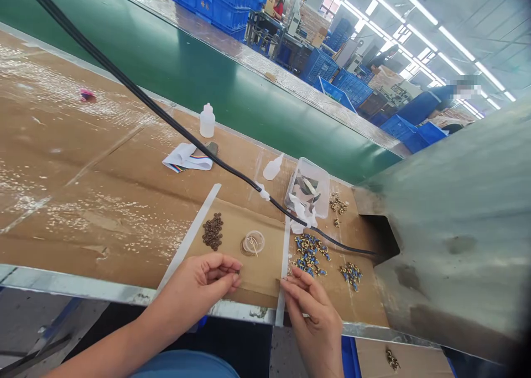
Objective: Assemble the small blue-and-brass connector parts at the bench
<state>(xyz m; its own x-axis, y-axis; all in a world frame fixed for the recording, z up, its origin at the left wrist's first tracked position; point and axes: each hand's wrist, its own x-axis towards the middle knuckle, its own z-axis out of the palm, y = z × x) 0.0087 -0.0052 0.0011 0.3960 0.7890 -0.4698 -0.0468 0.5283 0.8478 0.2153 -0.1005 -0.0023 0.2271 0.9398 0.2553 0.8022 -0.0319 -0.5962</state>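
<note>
My left hand (209, 281) is closed in a pinch above the cardboard near the front edge. A speck of something dark shows at its fingertips, too small to name. Over the right tape strip, my right hand (313, 306) has thumb and fingers drawn together; whatever they hold is hidden or tiny. Beyond the left hand lies a cluster of small brown round pieces (213, 231). A little clear round dish (253, 242) with a thin stick across it stands between the hands, farther back. Many blue and gold small parts (309, 253) are heaped just past my right hand.
A black cable (166, 115) crosses over the bench. Behind are a clear plastic box (321, 193), a white bottle (207, 121), a lying bottle (272, 168) and folded cloth (188, 157). A metal housing (456, 245) bounds the right; a green conveyor belt (207, 74) runs behind.
</note>
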